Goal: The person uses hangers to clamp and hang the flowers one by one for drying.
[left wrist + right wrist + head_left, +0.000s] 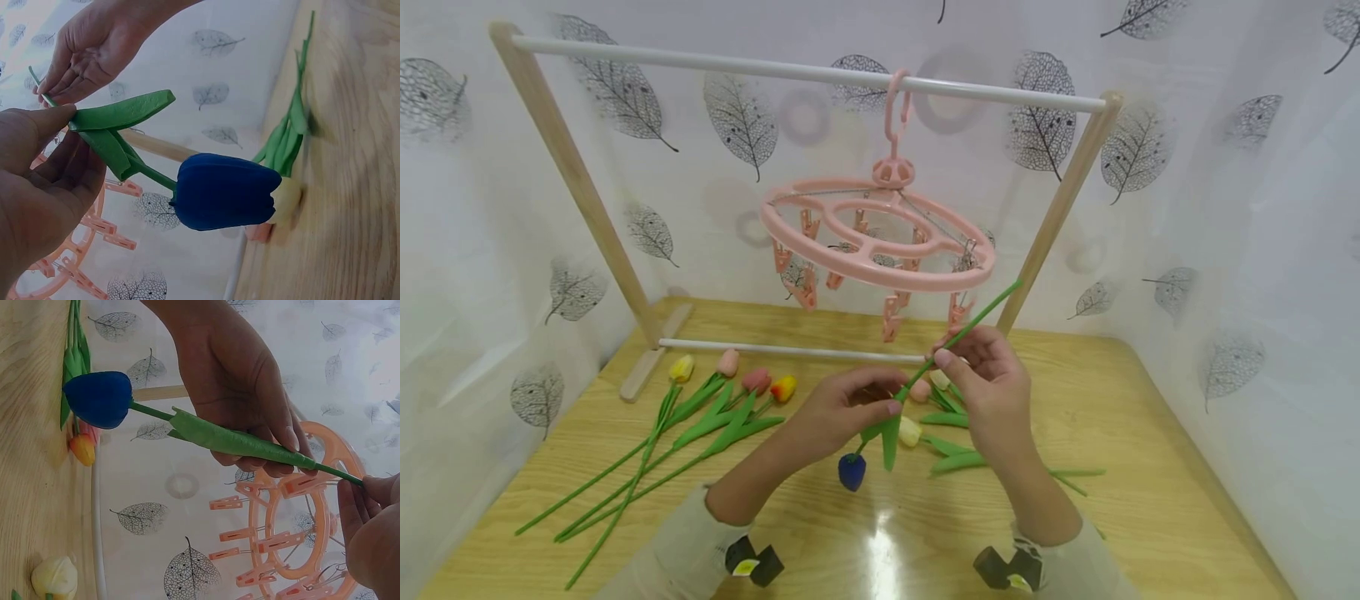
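A blue artificial tulip [852, 472] slants between both hands, its flower low and its stem end up to the right. My left hand [842, 408] pinches the green stem by the leaves, thumb against it in the left wrist view. Farther up the stem, the fingers of my right hand [996, 392] pinch it too. Just beyond the stem's upper end hangs a round pink clip hanger [917, 281], with several pink clothespins [891, 317] dangling from it. The right wrist view shows the green leaf [225, 439] lying along the stem, across the left hand's fingers.
The hanger hooks over a white rod [700, 62] on a wooden stand [580, 183]. Several tulips, including a yellow one [681, 368] and a red-yellow one [783, 388], lie at left. Cream [910, 431] and pink [919, 390] ones lie at right, partly behind my right hand.
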### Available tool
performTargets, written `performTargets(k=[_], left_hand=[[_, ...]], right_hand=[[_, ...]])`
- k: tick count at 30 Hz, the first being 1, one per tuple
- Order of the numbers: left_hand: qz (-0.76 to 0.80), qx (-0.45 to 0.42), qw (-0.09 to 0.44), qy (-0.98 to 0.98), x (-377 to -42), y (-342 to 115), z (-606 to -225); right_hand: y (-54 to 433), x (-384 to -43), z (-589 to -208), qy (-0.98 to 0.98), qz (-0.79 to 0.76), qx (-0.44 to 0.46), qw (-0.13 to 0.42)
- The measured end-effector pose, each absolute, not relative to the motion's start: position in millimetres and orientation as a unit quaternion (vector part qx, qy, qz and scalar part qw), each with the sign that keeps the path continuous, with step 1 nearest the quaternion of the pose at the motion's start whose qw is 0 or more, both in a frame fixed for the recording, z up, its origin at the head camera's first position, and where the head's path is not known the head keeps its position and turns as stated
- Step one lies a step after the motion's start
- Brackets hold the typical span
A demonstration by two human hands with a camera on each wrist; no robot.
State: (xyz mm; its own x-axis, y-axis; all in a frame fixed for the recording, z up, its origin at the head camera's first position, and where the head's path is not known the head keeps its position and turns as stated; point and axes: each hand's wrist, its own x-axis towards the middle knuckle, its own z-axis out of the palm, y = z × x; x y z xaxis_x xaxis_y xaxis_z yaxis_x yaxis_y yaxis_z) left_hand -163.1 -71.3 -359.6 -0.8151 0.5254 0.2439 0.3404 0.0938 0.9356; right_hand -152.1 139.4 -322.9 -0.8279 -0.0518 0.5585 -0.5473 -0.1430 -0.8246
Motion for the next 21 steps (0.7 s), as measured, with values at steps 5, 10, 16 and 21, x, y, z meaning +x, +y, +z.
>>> performTargets(k=[5,10,16,21], left_hand=[[0.601,0.293,0.080,0.739,-162,-72,-358],[0.596,0.295,0.076,0.743,-162,-74,-358],[0.602,0.289,0.053,0.743,-162,-79,-355],[0.609,0.288,0.024,0.738,-161,-86,-348]], right_hand=[[139,-152,-323,-0.626,0.720,0.247,0.169],[138,-153,-323,-0.624,0.716,0.264,0.166],[141,-157,-328,-0.615,0.718,0.285,0.157],[136,-165,-333,-0.649,0.673,0.296,0.197]])
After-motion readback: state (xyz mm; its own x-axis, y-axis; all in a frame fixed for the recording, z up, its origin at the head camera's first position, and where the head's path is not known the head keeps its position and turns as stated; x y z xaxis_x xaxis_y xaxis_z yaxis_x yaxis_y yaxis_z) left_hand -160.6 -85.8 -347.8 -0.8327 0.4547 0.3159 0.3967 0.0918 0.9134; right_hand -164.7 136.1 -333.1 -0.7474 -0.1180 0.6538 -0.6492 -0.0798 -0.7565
